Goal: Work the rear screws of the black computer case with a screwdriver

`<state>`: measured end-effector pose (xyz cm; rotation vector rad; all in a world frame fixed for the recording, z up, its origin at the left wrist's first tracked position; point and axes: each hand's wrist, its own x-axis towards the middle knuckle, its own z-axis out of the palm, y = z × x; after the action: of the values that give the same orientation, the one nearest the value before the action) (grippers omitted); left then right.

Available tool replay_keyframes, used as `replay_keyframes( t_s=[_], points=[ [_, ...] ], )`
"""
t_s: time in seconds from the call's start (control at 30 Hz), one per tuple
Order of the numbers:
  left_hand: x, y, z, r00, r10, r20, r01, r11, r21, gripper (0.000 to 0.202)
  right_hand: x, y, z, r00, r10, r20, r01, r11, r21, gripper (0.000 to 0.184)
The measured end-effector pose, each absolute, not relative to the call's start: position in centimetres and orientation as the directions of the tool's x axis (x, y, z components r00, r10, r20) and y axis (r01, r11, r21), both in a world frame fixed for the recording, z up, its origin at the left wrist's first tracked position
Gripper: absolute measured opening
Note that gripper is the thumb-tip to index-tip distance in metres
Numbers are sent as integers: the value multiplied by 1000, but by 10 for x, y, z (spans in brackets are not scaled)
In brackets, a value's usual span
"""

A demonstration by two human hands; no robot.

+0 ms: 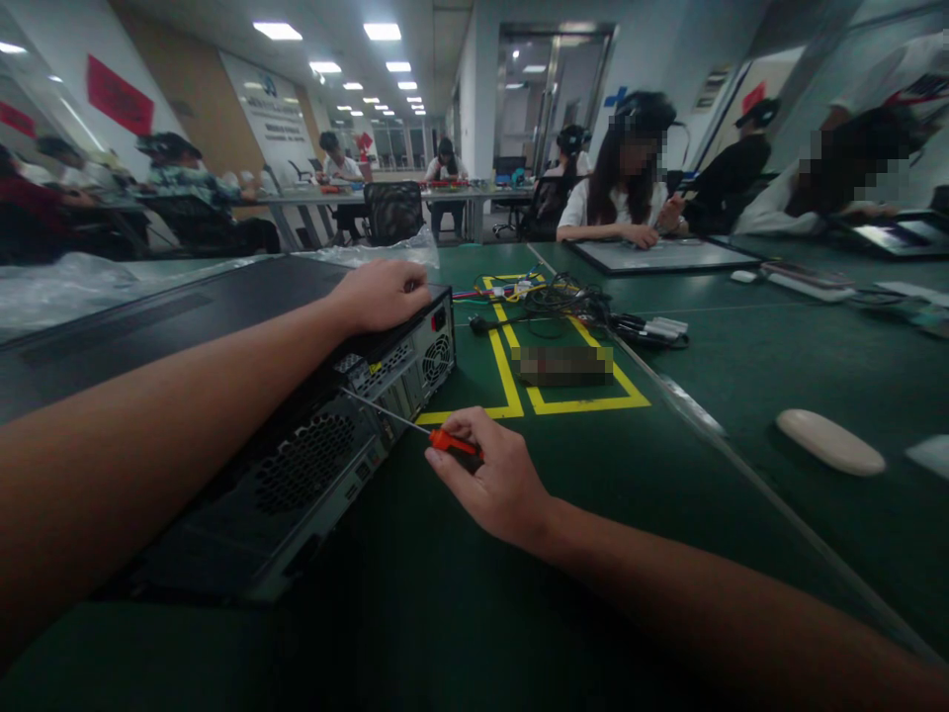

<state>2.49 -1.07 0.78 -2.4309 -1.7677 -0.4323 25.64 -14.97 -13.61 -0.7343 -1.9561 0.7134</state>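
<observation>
A black desktop computer case lies on the green table, its rear panel with vents and ports turned toward me. My left hand presses on the top of the case near the rear corner, fingers curled in at its edge. In my right hand is a screwdriver with an orange and black handle, gripped between thumb and fingers. Its thin shaft points left, and the tip reaches the rear panel near the expansion slots. Whether the tip sits in a screw is too small to tell.
Yellow tape marks rectangles on the table, with a blurred dark object inside one. Behind lie tangled cables. A beige oval case is at right, clear plastic wrap at left. Across the table a person works at a flat panel.
</observation>
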Motion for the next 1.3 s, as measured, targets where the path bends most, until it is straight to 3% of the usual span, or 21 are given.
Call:
replay_keyframes(
  t_s=[1.3],
  points=[
    [25,-10,8,250,922,295,958,-279,62,30,256,-151,-135,-410,743,529,223,644,-732,15]
  ],
)
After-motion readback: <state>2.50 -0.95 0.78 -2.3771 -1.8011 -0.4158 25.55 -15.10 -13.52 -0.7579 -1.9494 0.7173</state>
